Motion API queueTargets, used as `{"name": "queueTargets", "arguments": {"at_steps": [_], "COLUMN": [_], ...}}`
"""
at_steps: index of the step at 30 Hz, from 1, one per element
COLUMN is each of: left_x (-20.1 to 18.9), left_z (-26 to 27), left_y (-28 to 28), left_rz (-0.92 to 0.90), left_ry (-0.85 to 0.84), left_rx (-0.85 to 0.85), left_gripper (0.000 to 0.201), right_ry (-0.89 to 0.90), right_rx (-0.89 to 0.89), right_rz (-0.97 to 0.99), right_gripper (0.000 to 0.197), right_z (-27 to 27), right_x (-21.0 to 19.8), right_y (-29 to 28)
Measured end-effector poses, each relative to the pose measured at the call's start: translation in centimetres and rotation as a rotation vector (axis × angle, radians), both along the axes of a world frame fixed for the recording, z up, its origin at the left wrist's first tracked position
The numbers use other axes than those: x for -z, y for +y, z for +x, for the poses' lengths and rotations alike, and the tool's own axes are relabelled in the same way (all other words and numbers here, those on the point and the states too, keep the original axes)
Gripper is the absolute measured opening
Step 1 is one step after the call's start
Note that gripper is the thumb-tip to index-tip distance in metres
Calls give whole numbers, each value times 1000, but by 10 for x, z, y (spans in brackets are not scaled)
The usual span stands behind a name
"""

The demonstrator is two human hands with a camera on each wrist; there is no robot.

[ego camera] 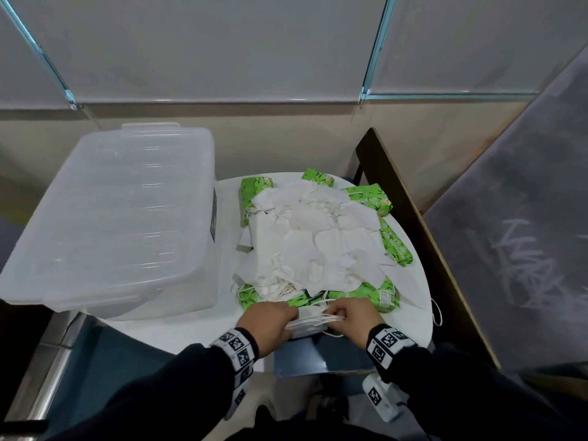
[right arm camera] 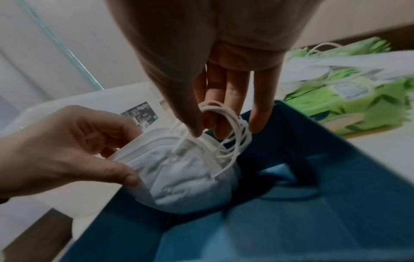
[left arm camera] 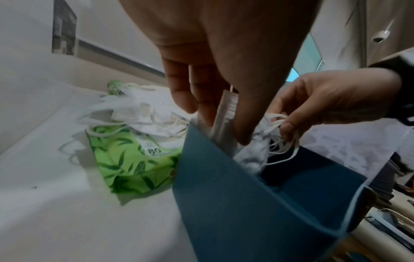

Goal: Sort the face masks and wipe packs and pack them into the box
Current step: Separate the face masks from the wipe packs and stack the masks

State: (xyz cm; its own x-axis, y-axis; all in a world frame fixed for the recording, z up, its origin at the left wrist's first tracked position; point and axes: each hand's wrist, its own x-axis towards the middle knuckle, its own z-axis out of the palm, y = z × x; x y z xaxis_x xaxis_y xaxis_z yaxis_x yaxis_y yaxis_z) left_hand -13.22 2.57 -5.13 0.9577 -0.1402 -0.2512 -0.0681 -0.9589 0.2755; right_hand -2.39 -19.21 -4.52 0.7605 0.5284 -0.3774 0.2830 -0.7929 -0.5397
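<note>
Both hands hold one small stack of white face masks [right arm camera: 179, 170] at the open top of a blue box [right arm camera: 291, 203]. The left hand [ego camera: 270, 323] grips the stack at its folded edge: in the right wrist view its thumb lies on the near face and its curled fingers [right arm camera: 107, 131] press the far face, so the masks are pinched flat between them. The right hand [ego camera: 353, 319] takes the other end. Its thumb and fingertips [right arm camera: 220, 131] are closed around the bundle of white ear loops [right arm camera: 230, 131], which pass over the fingers and hang down beside them. The lower part of the stack is already inside the box, under the fingertips of both hands, and touches the box wall on the left hand's side.

The blue box stands at the near edge of a round white table [ego camera: 197, 329], directly below the hands. Beyond the fingers, farther from the person, lies a loose heap of white face masks [ego camera: 315, 237], and green wipe packs [ego camera: 369, 294] with a leaf pattern lie under and around this heap. One green pack [left arm camera: 132, 164] is just beside the box, on the far side of the left hand's fingers. To the left of the left hand, well apart from it, a big clear plastic storage bin [ego camera: 111, 218] with its lid on rests partly on the table. Both wrists carry bands with black and white square markers [ego camera: 237, 345].
</note>
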Motion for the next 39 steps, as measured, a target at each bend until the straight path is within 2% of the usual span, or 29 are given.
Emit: {"name": "queueTargets", "arguments": {"at_steps": [3,6,9,11,16,20,23,26,28,31,33,37,39], "left_x": [15,23,28,27,20,-10,-28,-35,-32,-19,-8,14,19], "left_z": [1,-4,-5,-4,8,35,74,120,149,181,195,208,207], "left_y": [4,11,16,19,21,10,5,1,-2,-4,-4,-6,-10], "left_rz": [6,-46,-137,-185,-171,-299,-332,-235,-116,126,225,293,316], "left_ry": [-35,-145,-223,-235,-223,-226,-181,-116,-83,15,106,214,236], "left_rx": [-17,-19,-49,-45,48,27,-16,0,48,115,109,100,109], "left_gripper": [34,31,47,46,24,26,34,53,68,98,116,128,128], "right_ry": [-5,-16,-41,-57,18,136,329,443,409,318,281,312,364], "right_rx": [88,145,169,204,420,670,826,915,940,902,871,783,742], "right_rz": [-12,-7,-9,26,253,474,590,603,545,426,370,319,349], "right_gripper": [17,18,19,20,26,10,2,5,7,19,29,40,38], "right_z": [0,-1,-2,-3,6,26,57,110,153,208,236,280,292], "right_x": [5,6,4,4,6,-8,-27,-29,-15,11,23,41,43], "right_y": [1,2,3,3,0,-8,-15,-27,-37,-49,-52,-43,-35]}}
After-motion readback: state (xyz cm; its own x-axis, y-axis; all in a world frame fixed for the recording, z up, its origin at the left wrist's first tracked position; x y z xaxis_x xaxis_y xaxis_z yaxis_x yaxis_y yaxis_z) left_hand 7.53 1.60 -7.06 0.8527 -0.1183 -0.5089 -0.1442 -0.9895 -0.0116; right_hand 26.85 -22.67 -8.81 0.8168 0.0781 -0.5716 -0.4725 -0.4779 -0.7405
